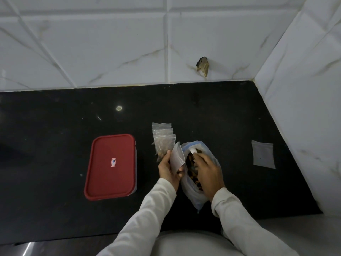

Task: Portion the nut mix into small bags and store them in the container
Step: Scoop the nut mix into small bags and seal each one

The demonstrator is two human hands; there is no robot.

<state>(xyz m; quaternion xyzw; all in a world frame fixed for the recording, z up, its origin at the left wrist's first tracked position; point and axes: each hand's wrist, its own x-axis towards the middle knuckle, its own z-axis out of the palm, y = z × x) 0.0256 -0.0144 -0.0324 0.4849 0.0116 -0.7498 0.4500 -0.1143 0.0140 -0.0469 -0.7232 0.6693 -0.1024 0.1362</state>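
- Nut mix (191,164) where?
- In big bag (191,197) on tabletop (55,117); right hand (209,173) fingers (201,158) buried in it, grip unclear. Left hand (168,169) pinches empty small bag (177,157) just left.

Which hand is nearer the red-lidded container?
Left. Left hand, holding a small bag, is just right of the container; right hand is farther right, inside the nut bag.

Right hand (207,172) fingertips hidden inside nut bag (191,195); lid (103,182) label (113,162) unreadable; sleeves (147,218) cut by bottom edge.
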